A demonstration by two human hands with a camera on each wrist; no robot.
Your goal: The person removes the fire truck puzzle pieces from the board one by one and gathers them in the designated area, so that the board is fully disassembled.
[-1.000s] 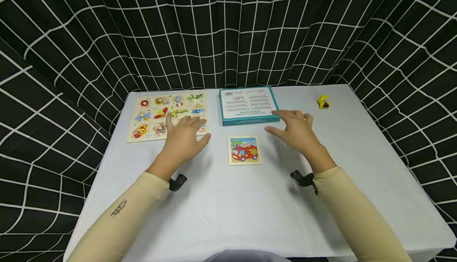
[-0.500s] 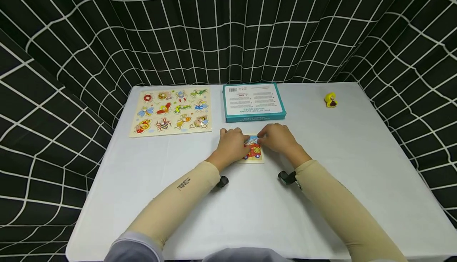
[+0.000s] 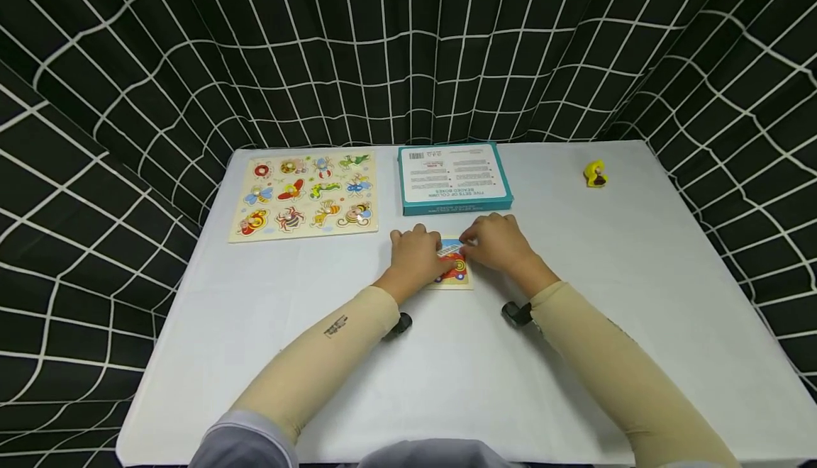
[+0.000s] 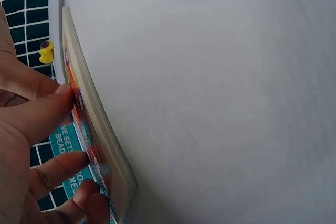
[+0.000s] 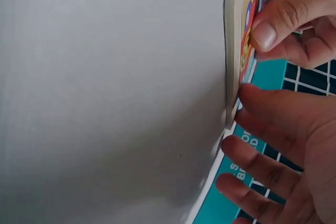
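Note:
A small square wooden puzzle [image 3: 457,278] with a red fire truck lies flat on the white table. My left hand [image 3: 418,254] covers its left half, the thumb on the picture and the other fingers bent towards the far edge. My right hand [image 3: 500,242] is at its upper right corner, thumb and forefinger close together there. In the right wrist view the right hand's remaining fingers [image 5: 262,171] are spread beside the puzzle's corner. The left wrist view shows the left thumb [image 4: 44,113] touching the picture, with the puzzle's pale edge [image 4: 100,108] seen from the side.
Behind the hands lies a teal-and-white box [image 3: 454,177]. An insect peg puzzle board [image 3: 305,195] is at the back left. A small yellow toy [image 3: 595,174] sits at the back right. Dark curtains [image 3: 408,49] with a white grid surround the white table [image 3: 447,369].
Both hands have come inward from either side onto the fire truck puzzle. Over the last half second they have stayed nearly still there.

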